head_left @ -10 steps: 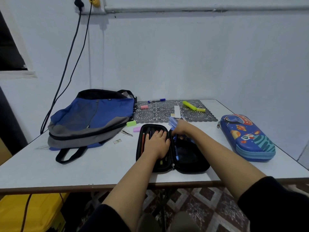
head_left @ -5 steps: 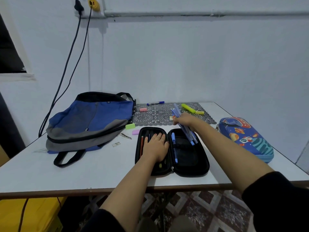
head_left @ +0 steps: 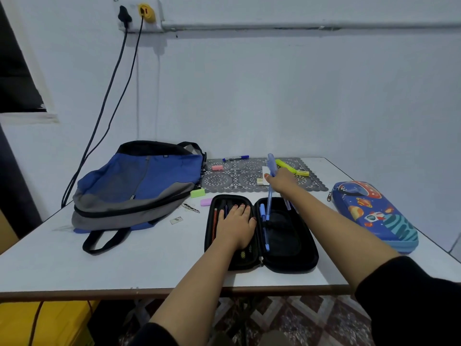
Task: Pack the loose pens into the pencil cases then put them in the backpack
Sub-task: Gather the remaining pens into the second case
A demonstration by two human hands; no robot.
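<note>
A black pencil case (head_left: pixel 289 255) lies open on the white table (head_left: pixel 124 268). My left hand (head_left: pixel 235 227) rests flat on its left half, over several pens. My right hand (head_left: pixel 280 179) grips a bundle of blue pens (head_left: pixel 270 186) raised steeply above the case's right half, tips pointing down into it. Another blue pen (head_left: pixel 263 213) lies along the hinge. A blue and grey backpack (head_left: pixel 134 186) lies on the left. A closed blue space-print pencil case (head_left: pixel 374 213) sits at the right. A blue marker (head_left: pixel 235 158) and a yellow highlighter (head_left: pixel 291 168) lie on the patterned mat (head_left: pixel 232 178).
Green (head_left: pixel 197 193), purple (head_left: pixel 206 202) and pink (head_left: pixel 217 167) erasers lie near the mat, with a small clip (head_left: pixel 190 208) and a paper scrap (head_left: pixel 176 220). Two cables (head_left: pixel 104 103) hang from a wall socket behind the backpack. A yellow bin (head_left: pixel 47 323) stands under the table.
My right hand has lifted the bundle of blue pens from the case and tipped it upright, moving back toward the mat. My left hand has stayed on the case.
</note>
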